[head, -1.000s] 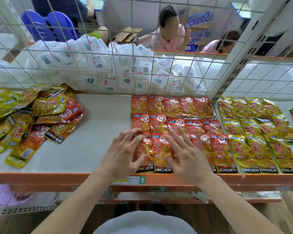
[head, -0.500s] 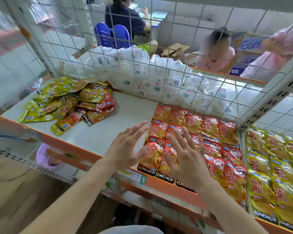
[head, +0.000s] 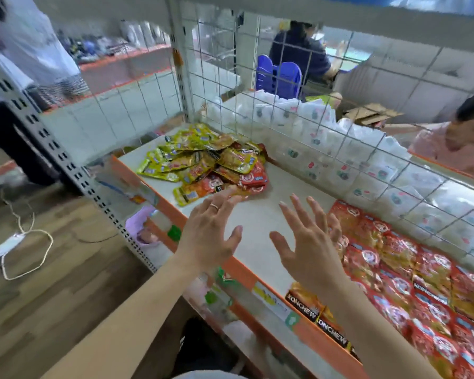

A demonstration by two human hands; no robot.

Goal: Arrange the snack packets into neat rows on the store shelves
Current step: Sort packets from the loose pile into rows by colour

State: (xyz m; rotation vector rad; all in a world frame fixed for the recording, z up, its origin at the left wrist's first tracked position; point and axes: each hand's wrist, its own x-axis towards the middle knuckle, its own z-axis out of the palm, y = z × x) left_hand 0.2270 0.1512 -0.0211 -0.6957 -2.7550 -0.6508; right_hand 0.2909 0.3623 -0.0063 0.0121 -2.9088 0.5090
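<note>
The shelf (head: pixel 257 222) carries a loose heap of snack packets (head: pixel 203 165) ahead and left of the grip, with neat red rows (head: pixel 394 255) to its right. The left hand (head: pixel 208 236) is nearer, fingertips at the heap's edge. The right hand (head: pixel 307 250) trails. Both are splayed and empty.

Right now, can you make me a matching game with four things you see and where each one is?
Things:
1. pile
2. red rows
3. chair
4. cable

Places:
A. on the floor
B. behind the mesh
C. far left of the shelf, jumbled
D. right side of the shelf, neat

Pairs: 1-C, 2-D, 3-B, 4-A
</note>
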